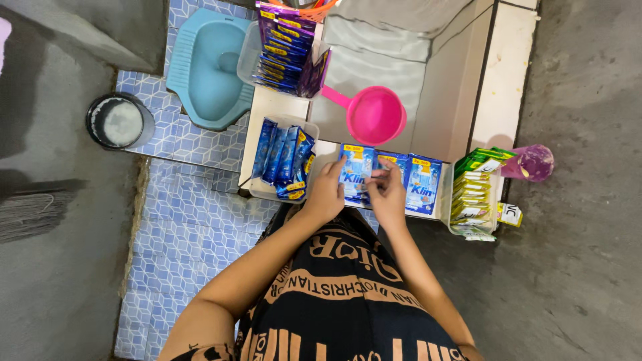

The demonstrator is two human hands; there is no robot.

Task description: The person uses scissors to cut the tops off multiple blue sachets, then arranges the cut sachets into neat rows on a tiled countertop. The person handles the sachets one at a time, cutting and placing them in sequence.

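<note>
Both hands, left hand (326,194) and right hand (388,194), pinch one blue-and-white plastic detergent sachet strip (356,170) beside the pink plastic dipper (374,115), apparently steadying it for separation.

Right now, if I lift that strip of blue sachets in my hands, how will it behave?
The strip of blue sachets probably flops and sags, being thin joined packets. It looks light. Its glossy film may slip, so both the left hand and right hand help.
</note>
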